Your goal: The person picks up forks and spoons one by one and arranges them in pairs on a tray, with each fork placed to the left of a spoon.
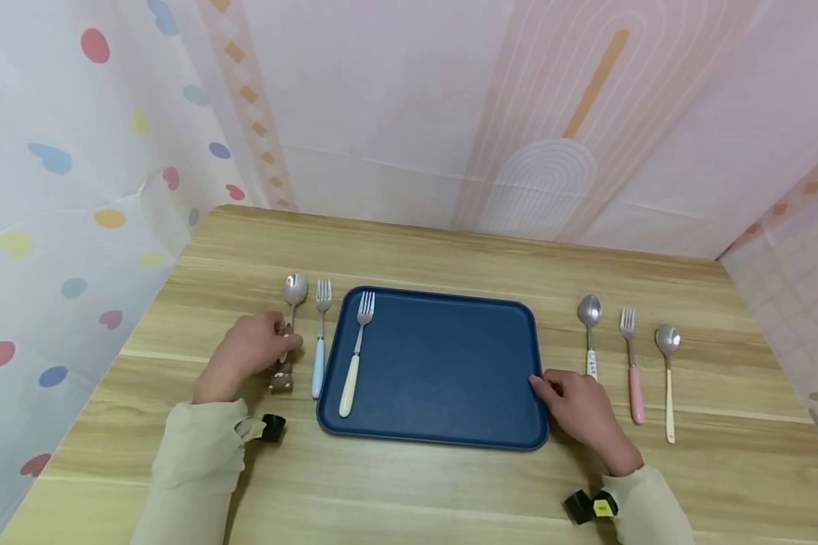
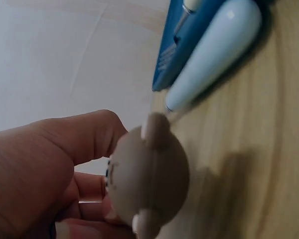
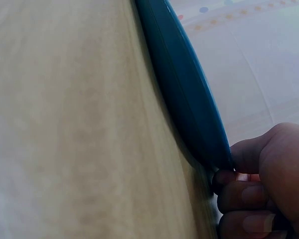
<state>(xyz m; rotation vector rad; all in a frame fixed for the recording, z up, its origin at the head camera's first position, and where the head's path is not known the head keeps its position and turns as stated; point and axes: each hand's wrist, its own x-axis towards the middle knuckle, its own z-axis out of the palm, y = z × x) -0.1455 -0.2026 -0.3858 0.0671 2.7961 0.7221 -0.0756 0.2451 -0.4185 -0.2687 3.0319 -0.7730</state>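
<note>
My left hand [image 1: 255, 344] pinches a spoon [image 1: 295, 289] by its handle, left of the tray. The handle ends in a brown bear head [image 2: 149, 172], which fills the middle of the left wrist view. My right hand [image 1: 579, 405] grips the right rim of the dark blue tray [image 1: 443, 363], thumb on top and curled fingers at the edge, as the right wrist view shows. Inside the tray, along its left side, lies a fork with a cream handle [image 1: 350, 386]. Between the tray and my left hand is a fork with a light blue handle [image 1: 318, 369].
Right of the tray lie a spoon with a white patterned handle [image 1: 591, 363], partly behind my right hand, a fork with a pink handle [image 1: 636, 393] and a spoon with a cream handle [image 1: 669, 405]. A patterned curtain [image 1: 395, 113] hangs behind the wooden table [image 1: 395, 484].
</note>
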